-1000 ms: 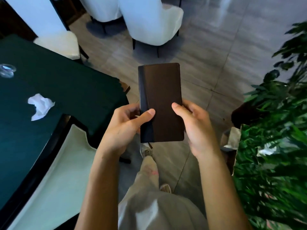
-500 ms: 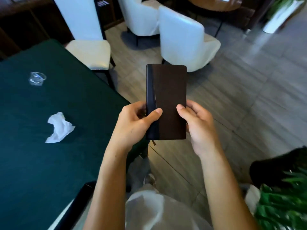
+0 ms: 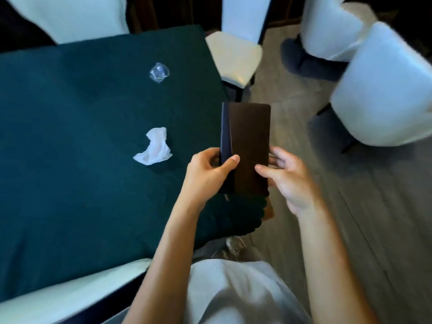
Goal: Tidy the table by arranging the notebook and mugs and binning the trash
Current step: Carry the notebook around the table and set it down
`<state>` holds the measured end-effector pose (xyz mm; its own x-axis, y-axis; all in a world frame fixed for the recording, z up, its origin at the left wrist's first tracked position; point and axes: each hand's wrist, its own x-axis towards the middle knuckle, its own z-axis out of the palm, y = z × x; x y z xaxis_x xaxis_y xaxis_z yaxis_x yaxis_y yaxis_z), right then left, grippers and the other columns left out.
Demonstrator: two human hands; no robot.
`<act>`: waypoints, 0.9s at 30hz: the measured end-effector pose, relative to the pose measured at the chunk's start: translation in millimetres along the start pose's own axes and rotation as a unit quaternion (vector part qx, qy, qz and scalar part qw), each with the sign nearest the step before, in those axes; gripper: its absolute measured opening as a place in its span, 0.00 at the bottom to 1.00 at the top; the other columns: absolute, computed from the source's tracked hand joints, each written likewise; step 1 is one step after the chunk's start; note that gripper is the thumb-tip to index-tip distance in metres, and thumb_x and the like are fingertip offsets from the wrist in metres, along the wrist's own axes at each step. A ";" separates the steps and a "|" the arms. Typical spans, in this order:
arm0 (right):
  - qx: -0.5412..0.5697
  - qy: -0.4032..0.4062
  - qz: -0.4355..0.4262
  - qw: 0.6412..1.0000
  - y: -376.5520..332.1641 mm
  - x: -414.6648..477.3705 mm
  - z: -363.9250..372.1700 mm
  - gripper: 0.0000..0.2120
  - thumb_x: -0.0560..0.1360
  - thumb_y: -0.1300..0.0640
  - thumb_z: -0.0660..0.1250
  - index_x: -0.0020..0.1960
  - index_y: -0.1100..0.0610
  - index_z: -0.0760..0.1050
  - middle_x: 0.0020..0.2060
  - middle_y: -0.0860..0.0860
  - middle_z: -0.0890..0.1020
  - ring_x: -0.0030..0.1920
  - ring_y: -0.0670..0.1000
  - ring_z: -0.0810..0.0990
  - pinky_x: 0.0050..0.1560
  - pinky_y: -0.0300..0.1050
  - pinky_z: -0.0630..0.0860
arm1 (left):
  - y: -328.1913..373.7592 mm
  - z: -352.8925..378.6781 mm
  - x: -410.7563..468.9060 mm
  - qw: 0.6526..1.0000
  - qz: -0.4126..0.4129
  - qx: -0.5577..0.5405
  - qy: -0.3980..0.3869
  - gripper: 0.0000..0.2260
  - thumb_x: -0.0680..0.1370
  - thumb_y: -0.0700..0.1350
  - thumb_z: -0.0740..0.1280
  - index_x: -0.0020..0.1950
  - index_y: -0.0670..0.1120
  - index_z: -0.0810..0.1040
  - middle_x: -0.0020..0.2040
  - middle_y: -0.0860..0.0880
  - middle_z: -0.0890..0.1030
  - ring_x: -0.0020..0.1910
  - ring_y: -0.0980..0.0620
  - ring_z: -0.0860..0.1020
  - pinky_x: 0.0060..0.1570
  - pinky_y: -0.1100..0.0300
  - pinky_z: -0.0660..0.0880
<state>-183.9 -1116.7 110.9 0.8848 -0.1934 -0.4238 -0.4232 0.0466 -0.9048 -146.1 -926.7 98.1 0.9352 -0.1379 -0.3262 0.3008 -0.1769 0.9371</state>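
Your fingers [image 3: 230,160] on the left hand [image 3: 205,174] are wrapped around the spine side of the notebook [image 3: 247,146], thumb pressed flat across its dark cover; your right hand [image 3: 287,176] holds the opposite long edge, thumb on the cover and the other fingers behind it. You hold the notebook closed and upright in the air, just off the counter's [image 3: 70,183] right edge, partly over the floor [image 3: 350,206].

On the counter's green cloth, a crumpled white tissue [image 3: 154,147] lies near the right edge, just to the left of your left hand but apart from it. A crushed clear plastic cup [image 3: 159,72] sits farther back, toward the far right corner, well apart from the tissue.

White chairs [image 3: 383,90] stand around the counter: one at the far edge, one at the right corner, one at the near edge, and others out on the floor.
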 end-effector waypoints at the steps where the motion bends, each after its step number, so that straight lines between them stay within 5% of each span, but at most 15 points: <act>1: -0.007 -0.003 0.007 1.000 4.3 12.6 1.7 0.21 0.78 0.66 0.73 0.56 0.39 0.77 0.44 0.38 0.88 0.44 0.34 0.86 0.38 0.31 0.81 | -9.4 1.7 6.5 1.000 -0.022 -0.014 0.015 0.18 0.72 0.59 0.75 0.57 0.51 0.87 0.49 0.52 0.90 0.50 0.51 0.88 0.53 0.46 0.86; 3: -0.013 -0.023 0.034 0.999 13.9 39.0 10.8 0.22 0.77 0.68 0.72 0.61 0.44 0.77 0.42 0.38 0.88 0.43 0.37 0.87 0.39 0.34 0.83 | -32.4 5.3 21.0 0.996 -0.061 -0.036 0.058 0.18 0.73 0.57 0.75 0.59 0.49 0.86 0.51 0.51 0.90 0.52 0.51 0.88 0.55 0.47 0.86; 6: 0.003 -0.045 0.103 0.994 33.4 72.6 28.3 0.23 0.77 0.72 0.70 0.70 0.59 0.76 0.51 0.52 0.88 0.51 0.53 0.87 0.52 0.50 0.85 | -67.0 13.2 42.0 0.986 -0.113 -0.056 0.110 0.16 0.77 0.49 0.74 0.63 0.45 0.84 0.54 0.48 0.89 0.55 0.48 0.87 0.59 0.48 0.83; 10: 0.029 -0.067 0.194 0.978 65.9 100.4 35.2 0.23 0.79 0.72 0.67 0.72 0.61 0.75 0.43 0.48 0.85 0.41 0.48 0.85 0.34 0.41 0.83 | -108.7 28.3 61.9 0.962 -0.205 -0.071 0.167 0.14 0.79 0.43 0.74 0.65 0.42 0.84 0.57 0.42 0.88 0.57 0.42 0.86 0.60 0.45 0.82; 13: 0.015 -0.059 0.229 0.972 91.0 114.6 34.0 0.24 0.79 0.72 0.67 0.74 0.62 0.74 0.50 0.54 0.85 0.46 0.54 0.85 0.46 0.49 0.84 | -130.0 37.9 62.3 0.946 -0.269 -0.050 0.173 0.17 0.79 0.46 0.74 0.68 0.47 0.82 0.55 0.44 0.88 0.51 0.46 0.85 0.42 0.53 0.82; 17: -0.084 -0.025 0.202 0.975 117.5 127.4 29.9 0.25 0.75 0.70 0.74 0.72 0.62 0.77 0.54 0.59 0.86 0.52 0.57 0.84 0.61 0.54 0.81 | -145.3 50.9 54.8 0.934 -0.299 -0.018 0.195 0.21 0.79 0.47 0.74 0.71 0.51 0.78 0.42 0.50 0.85 0.43 0.52 0.84 0.37 0.57 0.82; 20: -0.173 -0.013 0.180 0.968 130.4 131.1 24.2 0.23 0.71 0.62 0.81 0.65 0.59 0.82 0.55 0.56 0.89 0.51 0.53 0.85 0.63 0.53 0.81 | -148.4 59.6 48.1 0.922 -0.309 0.040 0.229 0.21 0.78 0.51 0.75 0.70 0.51 0.81 0.49 0.48 0.87 0.52 0.47 0.85 0.56 0.49 0.84; 24: -0.215 -0.021 0.172 0.961 134.0 138.6 23.3 0.21 0.68 0.58 0.83 0.60 0.57 0.86 0.47 0.49 0.90 0.42 0.46 0.85 0.57 0.48 0.82 | -141.0 66.6 46.3 0.906 -0.286 0.184 0.252 0.14 0.79 0.53 0.72 0.62 0.49 0.85 0.40 0.59 0.80 0.48 0.49 0.82 0.46 0.60 0.72; 27: -0.288 -0.009 0.139 0.948 134.1 141.4 23.9 0.20 0.69 0.53 0.83 0.59 0.54 0.86 0.49 0.49 0.89 0.44 0.46 0.84 0.54 0.45 0.79 | -135.0 69.9 48.1 0.894 -0.296 0.226 0.249 0.16 0.80 0.55 0.71 0.64 0.49 0.84 0.50 0.52 0.86 0.56 0.45 0.84 0.48 0.59 0.73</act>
<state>-110.9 -1114.4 -71.3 0.7249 -0.2349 -0.6475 -0.6716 -0.4501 -0.5885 -154.8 -977.5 -52.8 0.6391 0.5403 -0.5474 0.7689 -0.4668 0.4369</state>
